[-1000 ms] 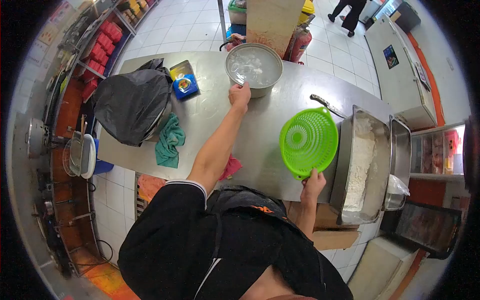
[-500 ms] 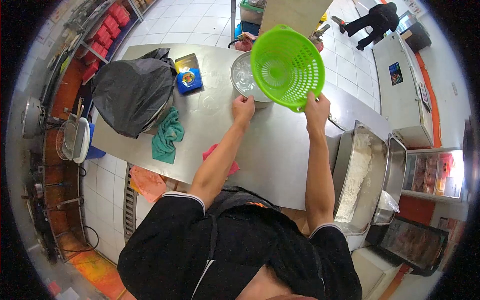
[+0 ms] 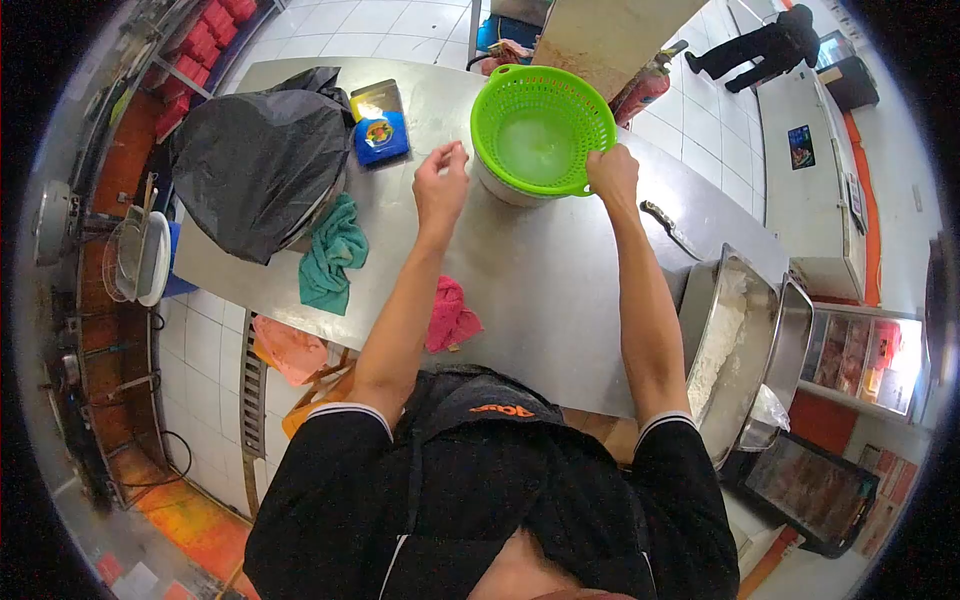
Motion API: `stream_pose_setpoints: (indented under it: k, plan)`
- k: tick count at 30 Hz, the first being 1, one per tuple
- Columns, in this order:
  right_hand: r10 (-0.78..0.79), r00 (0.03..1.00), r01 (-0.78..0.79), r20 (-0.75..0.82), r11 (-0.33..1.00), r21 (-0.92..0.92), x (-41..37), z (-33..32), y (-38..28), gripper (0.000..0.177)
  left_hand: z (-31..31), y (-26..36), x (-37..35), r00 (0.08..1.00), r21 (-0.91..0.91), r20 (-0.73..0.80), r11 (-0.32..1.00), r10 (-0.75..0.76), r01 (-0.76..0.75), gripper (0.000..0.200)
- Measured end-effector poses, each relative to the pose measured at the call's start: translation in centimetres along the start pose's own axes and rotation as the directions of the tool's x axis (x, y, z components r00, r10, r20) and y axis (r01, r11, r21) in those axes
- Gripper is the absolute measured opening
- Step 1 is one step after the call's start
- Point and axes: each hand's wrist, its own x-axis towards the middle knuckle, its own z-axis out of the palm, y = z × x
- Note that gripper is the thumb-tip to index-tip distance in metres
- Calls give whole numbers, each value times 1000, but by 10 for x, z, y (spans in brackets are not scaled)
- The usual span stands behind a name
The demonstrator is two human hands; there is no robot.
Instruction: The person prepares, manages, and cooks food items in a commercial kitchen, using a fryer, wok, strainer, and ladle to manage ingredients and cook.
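A green plastic colander (image 3: 545, 130) sits down in a round metal pot (image 3: 507, 187) on the steel table, with cloudy liquid showing in its bottom. My right hand (image 3: 613, 175) grips the colander's handle at the right side of its rim. Just left of the pot, my left hand (image 3: 440, 188) is raised off the table. Its fingers are loosely bent and apart, touching neither the pot nor the colander, and nothing shows in them.
Left on the steel table (image 3: 530, 330) are a black-bag-covered container (image 3: 260, 165), a blue-and-yellow packet (image 3: 380, 125), and teal (image 3: 335, 260) and pink (image 3: 452, 315) cloths. A knife (image 3: 668, 228) lies right, near a tray of white powder (image 3: 715, 370). Another person (image 3: 765, 50) stands far back.
My right hand has lowered the colander from a tilted hold above the table into the pot. My left hand has let go of the pot's rim and moved up and left.
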Motion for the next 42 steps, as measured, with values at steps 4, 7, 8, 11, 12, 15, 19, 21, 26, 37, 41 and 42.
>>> stream_pose_setpoints:
  k: [4, 7, 8, 11, 12, 15, 19, 21, 26, 37, 41, 42]
  plan:
    - [-30, 992, 33, 119, 999, -27, 18, 1, 2, 38, 6, 23, 28, 985, 205, -3, 965, 170, -166, 37]
    - [-11, 987, 12, 163, 1000, -4, 24, 4, 4, 38, 11, 40, 36, 969, 330, -10, 916, 247, -230, 35]
    - [-10, 987, 11, 163, 1000, -6, 26, 5, 6, 38, 13, 38, 40, 969, 329, -9, 916, 246, -229, 35]
    - [-6, 986, 13, 166, 999, -42, 24, -1, 1, 39, 16, 33, 51, 956, 308, 21, 908, 292, -284, 33]
    - [-4, 983, 15, 183, 998, -54, 27, -2, 1, 40, 16, 33, 54, 960, 287, 24, 918, 278, -273, 32]
    - [-1, 974, 17, 227, 998, -67, 34, -6, 2, 41, 18, 29, 58, 965, 241, 31, 935, 261, -261, 31]
    - [-46, 969, 73, 243, 992, -103, 42, -7, 5, 42, 22, 24, 60, 978, 141, 36, 968, 205, -208, 28]
    - [-54, 969, 83, 241, 990, -114, 46, -5, 6, 42, 23, 22, 61, 980, 136, 35, 970, 196, -199, 27]
    - [-65, 968, 96, 242, 988, -118, 48, -5, 7, 41, 25, 15, 63, 985, 96, 41, 981, 167, -170, 25]
    - [-362, 925, 367, 112, 930, -18, 39, -7, 19, 38, 18, 18, 56, 971, 113, 50, 965, 233, -237, 23]
    - [-279, 944, 265, 176, 959, 98, 33, -21, 11, 36, 15, 25, 51, 988, -106, 57, 985, 144, -138, 23]
    - [-260, 949, 240, 179, 963, 124, 30, -24, 7, 35, 12, 34, 45, 988, -189, 86, 976, 125, -107, 23]
